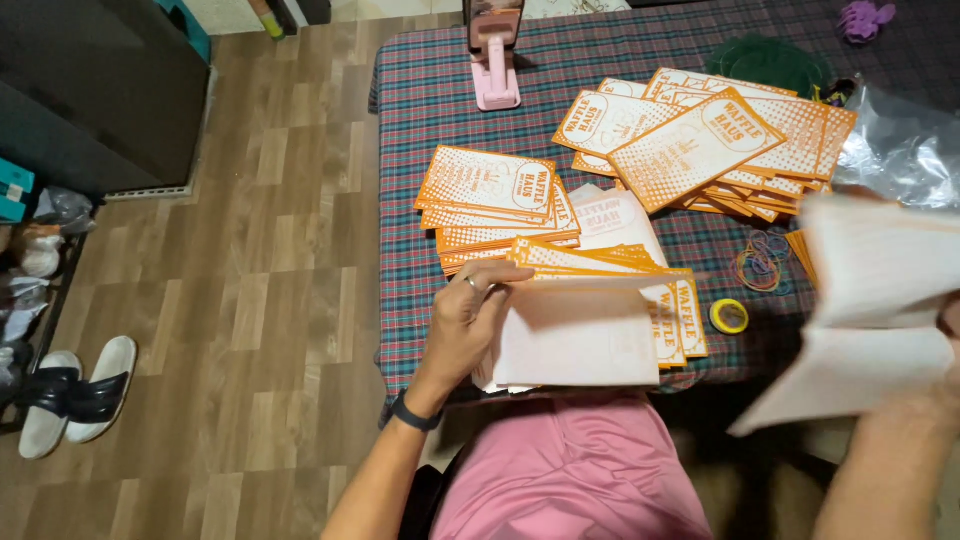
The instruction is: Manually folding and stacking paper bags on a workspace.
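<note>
Resting on a stack of flat white paper bags [578, 340] at the near edge of the desk [420, 120], the left hand [470, 315] lies with fingers curled over the stack's left side, thumb and fingertips pinching the top sheet's corner. That stack sits on a plaid cloth, overlapping a fan of orange-and-white printed paper bags [610, 262]. The right hand [945, 330] is mostly out of view at the frame's right edge; it grips a blurred bundle of white paper sheets [870, 310], lifted clear of the desk. Behind lie two more orange printed piles [495, 200], one left, one spread wide at the right. A yellow tape roll [729, 316] and loose coloured rubber bands [762, 262] lie between the piles. A pink phone stand [495, 70] stands at the far edge.
</note>
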